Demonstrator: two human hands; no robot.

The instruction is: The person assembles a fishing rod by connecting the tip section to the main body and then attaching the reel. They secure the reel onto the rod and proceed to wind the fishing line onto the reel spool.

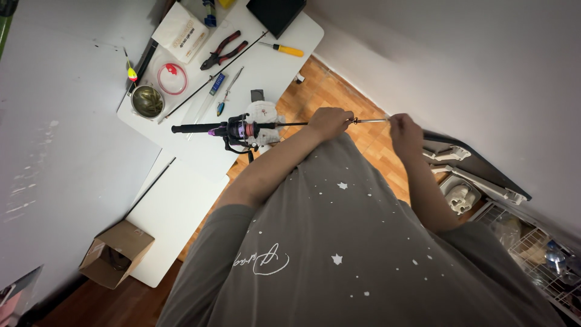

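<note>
Likely, with the left hand gripping the fishing rod and the right hand pinching its tip toward 3 o'clock, hard bending could snap it.

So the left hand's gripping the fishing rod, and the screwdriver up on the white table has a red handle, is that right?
Not quite. The screwdriver on the white table has a yellow handle, as the head view shows. The left hand does grip the fishing rod.
</note>
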